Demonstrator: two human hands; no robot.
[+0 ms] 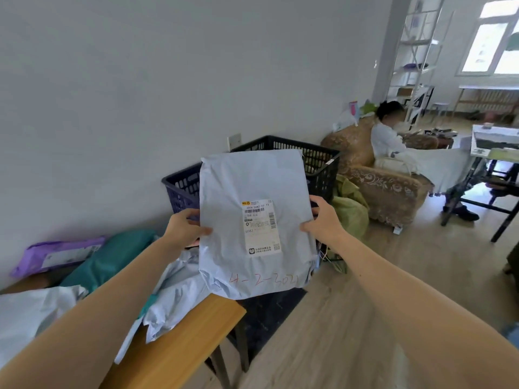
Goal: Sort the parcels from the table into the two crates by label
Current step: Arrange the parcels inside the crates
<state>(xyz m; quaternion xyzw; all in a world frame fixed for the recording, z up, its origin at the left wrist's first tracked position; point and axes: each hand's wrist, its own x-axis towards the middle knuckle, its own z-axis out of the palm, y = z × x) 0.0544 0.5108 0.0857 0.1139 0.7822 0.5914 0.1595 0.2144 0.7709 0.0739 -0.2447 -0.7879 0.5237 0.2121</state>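
- The left hand [184, 227] pinches the left edge of a pale grey parcel [252, 220], thumb on its front; the right hand [323, 217] grips the right edge likewise.
- The parcel is held upright in the air — long axis vertical, its white label [259, 227] facing the camera, red handwriting near the lower end.
- Behind it stand a dark blue crate [179, 189] and a black crate [323, 161], side by side.
- More parcels lie on the wooden table [191, 341], lower left.

parcel [252, 220] handwritten "4-2-3021", label [260, 227] "U382"

Wooden table [179, 352] under piled parcels [179, 293]
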